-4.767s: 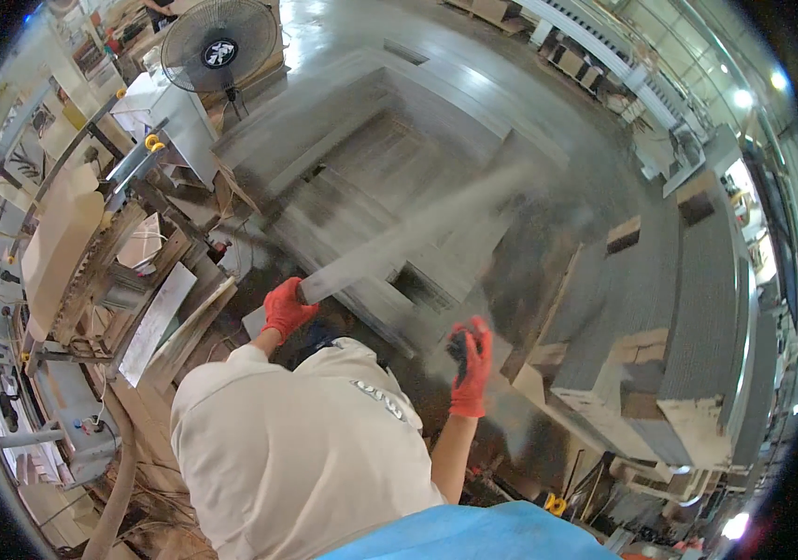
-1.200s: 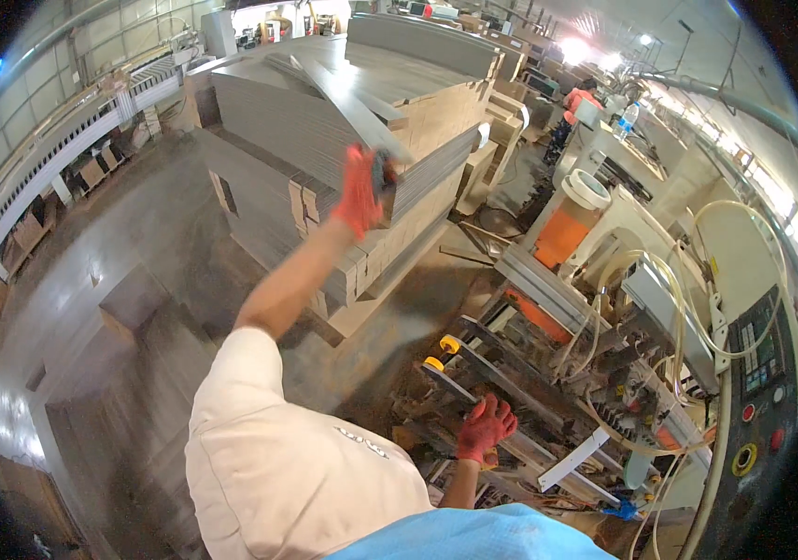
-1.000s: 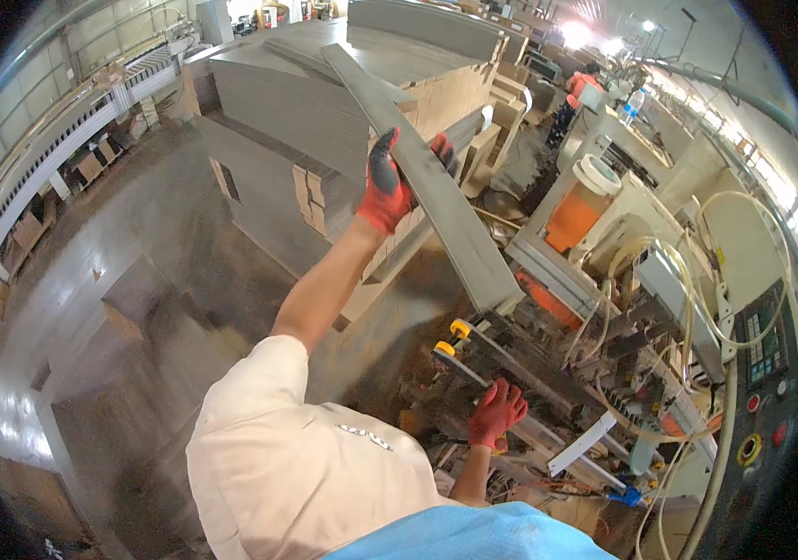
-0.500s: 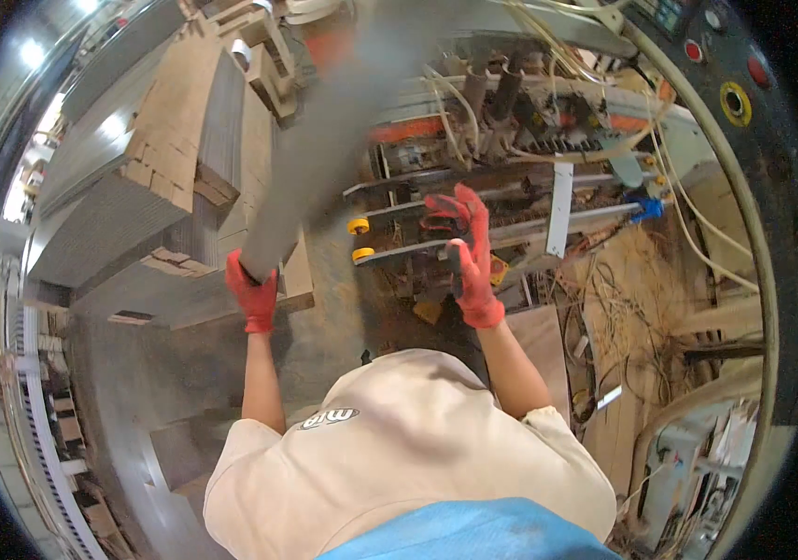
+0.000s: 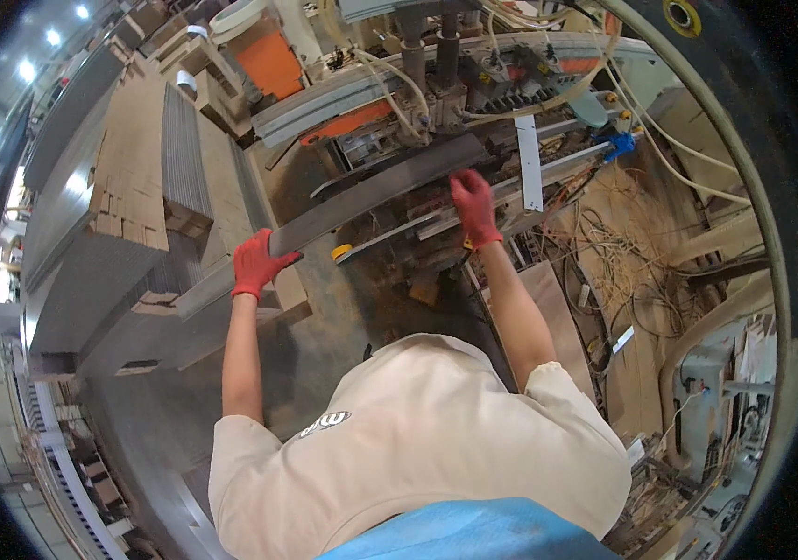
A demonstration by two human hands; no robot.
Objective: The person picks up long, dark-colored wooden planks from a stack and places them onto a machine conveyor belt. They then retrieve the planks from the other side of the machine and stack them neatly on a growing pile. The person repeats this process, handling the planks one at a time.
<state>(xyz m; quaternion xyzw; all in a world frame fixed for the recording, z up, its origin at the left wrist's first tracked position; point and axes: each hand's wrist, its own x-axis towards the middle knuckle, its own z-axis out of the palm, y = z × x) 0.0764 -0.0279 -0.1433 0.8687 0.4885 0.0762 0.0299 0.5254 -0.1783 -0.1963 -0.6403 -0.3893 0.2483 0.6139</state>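
A long, narrow grey-brown board (image 5: pixel 375 198) lies slanting over the machine's rails, its left end near me and its right end farther off. At the left end my left hand (image 5: pixel 261 265), in a red glove, grips the board with the thumb stuck out along its near side. My right hand (image 5: pixel 475 207), also red-gloved, is closed with curled fingers beside the near edge toward the right end. Whether those fingertips touch the board cannot be told. Under and in front of the board run metal rails (image 5: pixel 399 235), one with a yellow wheel (image 5: pixel 342 252) at its end.
Tall stacks of boards (image 5: pixel 128 201) stand at my left. Beyond the rails is a machine (image 5: pixel 436 93) with hoses and orange parts. A white strip (image 5: pixel 529 163) crosses the rails at right, near a blue fitting (image 5: pixel 620 146). Tangled cables (image 5: pixel 618 271) lie on the right.
The board has swung down from a raised, blurred position onto the rails. My right hand has gone from spread fingers to curled ones beside it. The view has shifted.
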